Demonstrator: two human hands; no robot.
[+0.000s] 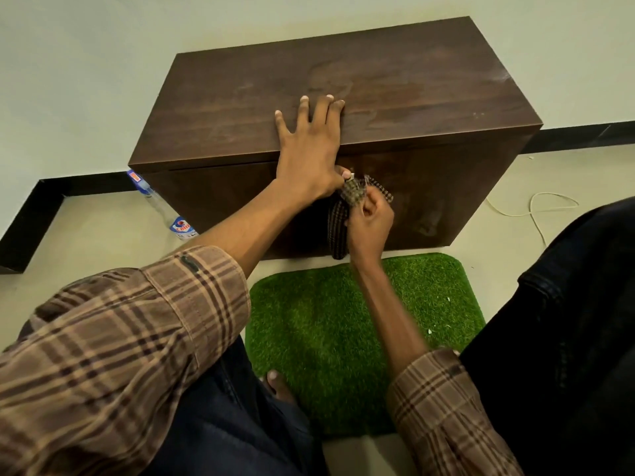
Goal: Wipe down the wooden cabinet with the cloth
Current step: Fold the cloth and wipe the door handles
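Note:
A low dark wooden cabinet (pixel 395 80) stands on the floor against a pale wall. My left hand (pixel 309 142) lies flat on its top at the front edge, fingers spread, the thumb hooked down over the front. My right hand (pixel 369 221) is closed around a dark checked cloth (pixel 338 228) and holds it against the cabinet's front face just below the top edge. Part of the cloth hangs down along the front panel.
A green artificial-grass mat (pixel 343 321) lies on the floor before the cabinet, my bare toes at its near edge. A clear spray bottle (pixel 165 211) lies left of the cabinet. A thin white cord (pixel 536 207) trails at right. Black skirting runs along the wall.

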